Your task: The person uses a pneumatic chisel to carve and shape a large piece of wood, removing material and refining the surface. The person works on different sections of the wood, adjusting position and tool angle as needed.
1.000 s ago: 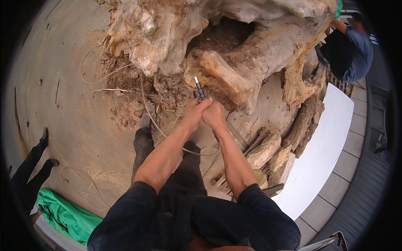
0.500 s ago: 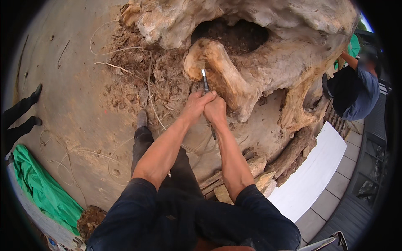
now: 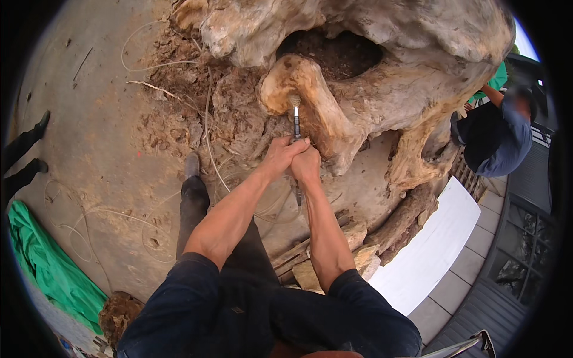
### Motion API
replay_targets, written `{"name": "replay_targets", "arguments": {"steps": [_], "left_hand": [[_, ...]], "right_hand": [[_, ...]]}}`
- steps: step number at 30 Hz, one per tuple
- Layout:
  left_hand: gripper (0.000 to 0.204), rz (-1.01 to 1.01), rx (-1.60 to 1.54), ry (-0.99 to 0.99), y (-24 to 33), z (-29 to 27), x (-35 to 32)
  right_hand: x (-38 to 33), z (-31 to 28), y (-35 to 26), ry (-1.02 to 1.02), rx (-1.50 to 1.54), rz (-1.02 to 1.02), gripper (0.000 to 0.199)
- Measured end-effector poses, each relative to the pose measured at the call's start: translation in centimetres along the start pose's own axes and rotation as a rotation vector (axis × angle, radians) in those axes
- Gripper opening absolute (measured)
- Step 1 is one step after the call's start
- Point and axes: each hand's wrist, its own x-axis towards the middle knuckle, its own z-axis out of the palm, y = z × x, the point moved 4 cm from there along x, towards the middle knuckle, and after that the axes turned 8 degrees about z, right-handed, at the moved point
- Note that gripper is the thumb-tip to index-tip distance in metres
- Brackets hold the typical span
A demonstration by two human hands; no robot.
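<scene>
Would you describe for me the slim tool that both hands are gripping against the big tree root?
The tool is a thin, dark, metallic-looking rod with a small pale rounded tip, like a brush or burr. It stands nearly upright in the picture, tip against the pale wooden root lobe. The left hand and right hand clasp its lower part together; a short end pokes out below.

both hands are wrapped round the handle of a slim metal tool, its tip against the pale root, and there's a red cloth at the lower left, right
Nearly. The cloth at the lower left is green, not red, as the head view shows. The rest holds: the left hand and right hand are both wrapped round the handle of the slim metal tool, and its tip rests against the pale root.
</scene>
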Motion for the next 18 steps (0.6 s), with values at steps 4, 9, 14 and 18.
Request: {"name": "replay_targets", "arguments": {"steps": [4, 9, 14, 18], "left_hand": [[0.039, 0.005, 0.000, 0.008, -0.7, 0.0, 0.1], [0.038, 0.001, 0.008, 0.006, -1.9, -0.2, 0.7], [0.038, -0.021, 0.000, -0.001, -3.1, -0.1, 1.0], [0.040, -0.013, 0.021, -0.014, -3.6, 0.3, 0.7]], "right_hand": [[0.1, -0.2, 0.3, -0.011, 0.010, 0.002, 0.036], [0.0, -0.2, 0.3, -0.046, 0.026, 0.070, 0.036], [1.4, 0.1, 2.5, -0.043, 0.009, 0.051, 0.037], [1.1, -0.2, 2.9, -0.008, 0.038, 0.024, 0.034]]}}
